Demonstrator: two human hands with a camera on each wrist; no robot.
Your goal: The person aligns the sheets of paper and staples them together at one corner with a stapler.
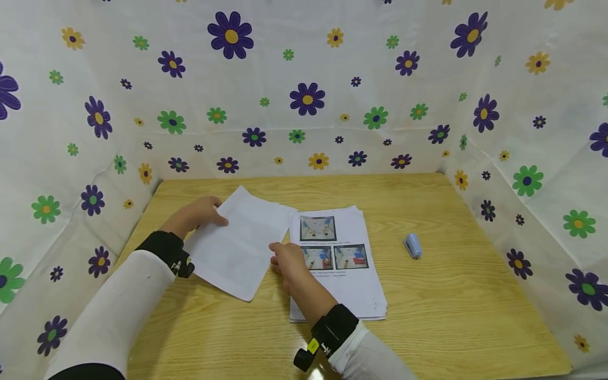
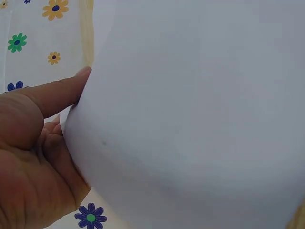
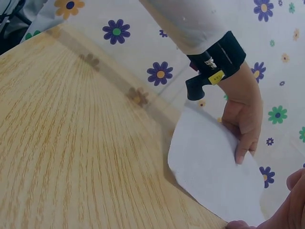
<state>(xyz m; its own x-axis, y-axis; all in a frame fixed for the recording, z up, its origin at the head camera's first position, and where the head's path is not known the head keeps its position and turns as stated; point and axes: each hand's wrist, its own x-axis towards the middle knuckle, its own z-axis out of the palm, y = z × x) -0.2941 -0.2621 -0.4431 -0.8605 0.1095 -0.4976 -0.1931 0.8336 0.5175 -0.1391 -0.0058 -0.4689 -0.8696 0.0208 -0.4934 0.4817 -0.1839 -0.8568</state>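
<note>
My left hand (image 1: 199, 214) pinches the left edge of a blank white sheet of paper (image 1: 242, 243). In the left wrist view the thumb (image 2: 71, 88) lies on the sheet's face and the other fingers are behind it. The sheet is tilted and bends gently. Beside its right edge is my right hand (image 1: 290, 264), fingers apart and loosely bent, a fingertip right at the edge. Under the right forearm lies a stack of printed pages (image 1: 339, 295), whose top page carries three pictures and small text. The right wrist view shows a fingertip (image 3: 238, 224) at the sheet's lower edge.
A small light-blue stapler (image 1: 412, 246) sits on the wooden table (image 1: 451, 306), to the right of the stack. White cloth with printed flowers (image 1: 266, 79) stands around the table's back and sides.
</note>
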